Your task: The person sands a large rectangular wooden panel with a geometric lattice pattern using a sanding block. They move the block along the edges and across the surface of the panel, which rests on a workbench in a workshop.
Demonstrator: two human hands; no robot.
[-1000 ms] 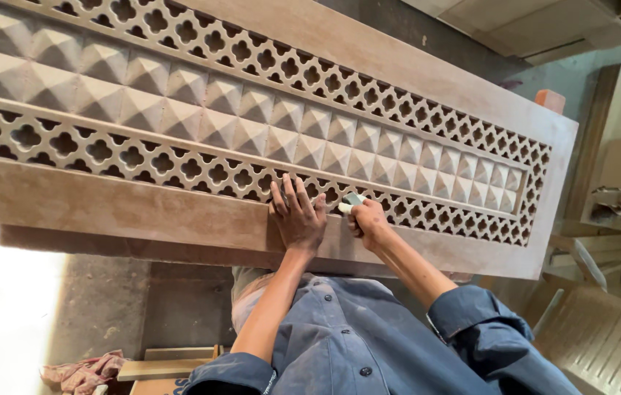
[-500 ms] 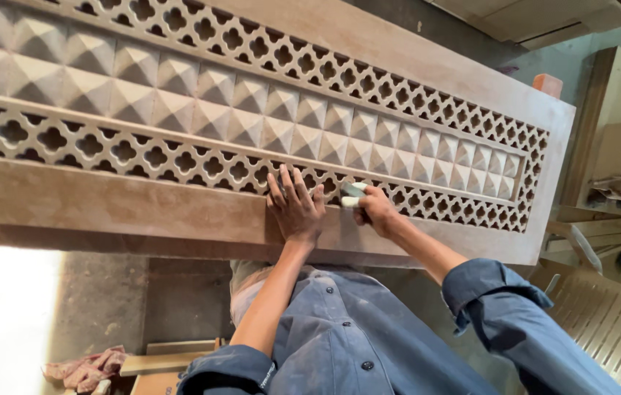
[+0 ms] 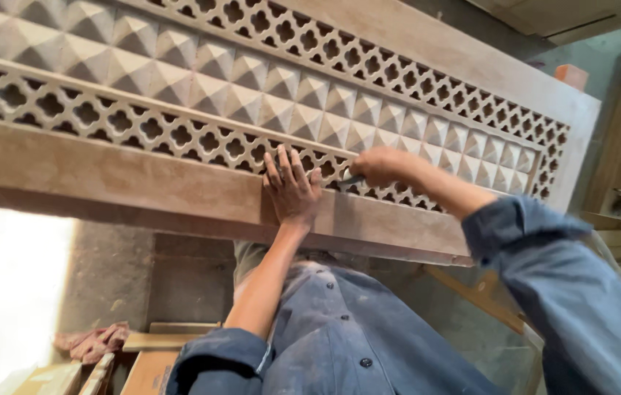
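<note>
The left hand (image 3: pixel 292 192) lies flat on the carved wooden panel (image 3: pixel 413 44), palm on the plain lower rail (image 3: pixel 105 175) and fingers (image 3: pixel 282 162) spread open, their tips reaching up onto the pierced lattice strip (image 3: pixel 142 132). It holds nothing; it only presses against the wood. Its place on the rail is much the same as half a second ago.

The right hand (image 3: pixel 377 167) is curled shut around a small pale sanding piece (image 3: pixel 349 178), of which only a sliver shows at the near side of the fist, pressed to the lattice strip just beside the left fingertips. A second ago the pale piece showed plainly between the two hands; now the fist covers most of it and sits a little higher on the strip, touching the lower edge of the band of raised pyramid blocks (image 3: pixel 310 95). The right forearm has swung further across the view, and its blue sleeve (image 3: pixel 559 292) now fills the lower right corner.

The view has also drawn nearer to the panel, so that less of its far end shows. Below the rail, a pinkish rag (image 3: pixel 91 341) lies beside stacked wood offcuts (image 3: pixel 168 338) on the floor, as before.
</note>
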